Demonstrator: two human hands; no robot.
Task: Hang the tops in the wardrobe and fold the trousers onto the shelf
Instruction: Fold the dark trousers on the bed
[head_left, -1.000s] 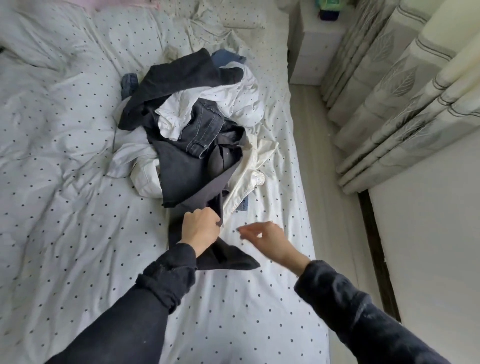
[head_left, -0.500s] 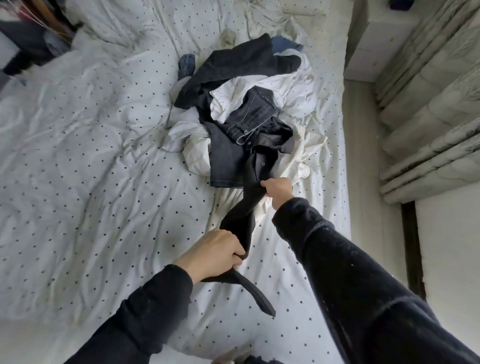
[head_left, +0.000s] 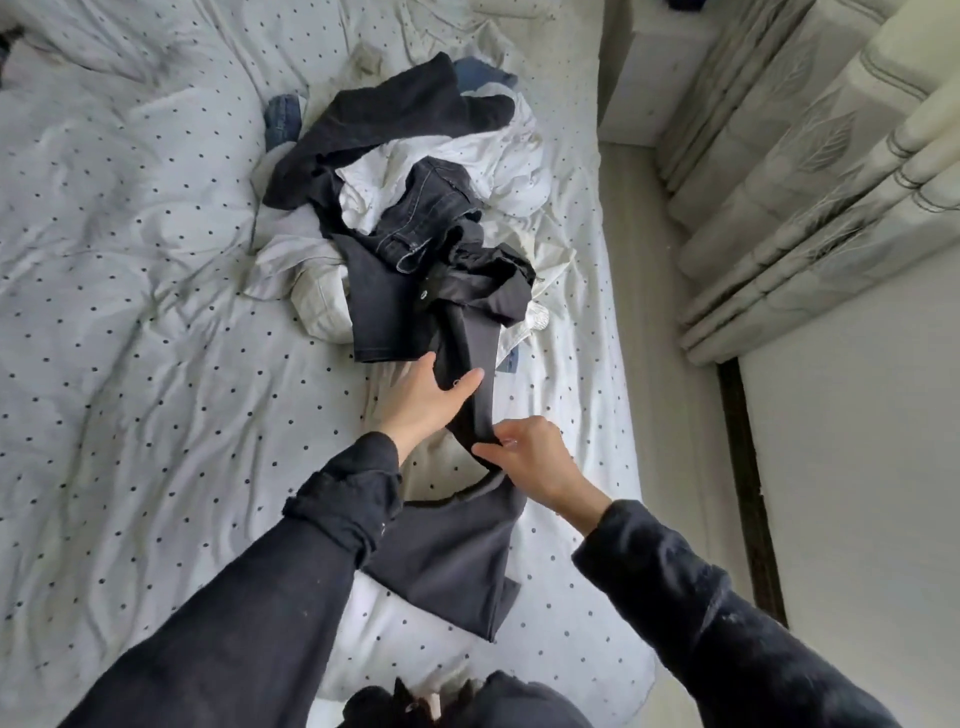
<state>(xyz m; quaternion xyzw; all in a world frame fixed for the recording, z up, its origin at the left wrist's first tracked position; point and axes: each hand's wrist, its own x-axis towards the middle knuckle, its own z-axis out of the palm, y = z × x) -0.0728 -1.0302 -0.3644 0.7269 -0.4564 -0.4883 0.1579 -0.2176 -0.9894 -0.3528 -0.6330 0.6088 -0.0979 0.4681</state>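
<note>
A pile of clothes (head_left: 415, 208) lies on the bed, mixing dark trousers, dark jeans and white tops. One pair of dark grey trousers (head_left: 447, 556) stretches from the pile toward me, its leg end lying flat on the sheet near the bed's front edge. My left hand (head_left: 426, 400) reaches forward with fingers mostly straight, its thumb and fingers around the narrow part of the trouser leg. Just below it, my right hand (head_left: 530, 457) pinches the same leg between thumb and fingers.
The bed (head_left: 130, 312) has a white sheet with small dark dots. A strip of floor (head_left: 649, 364) runs along its right side, with a white cabinet (head_left: 639, 73) at the far end and patterned curtains (head_left: 805, 156) beyond. A white wall stands at right.
The dark trousers have been drawn out of the pile toward me. My right hand came back from the pile to a lower spot on the leg, and my left hand moved forward above it.
</note>
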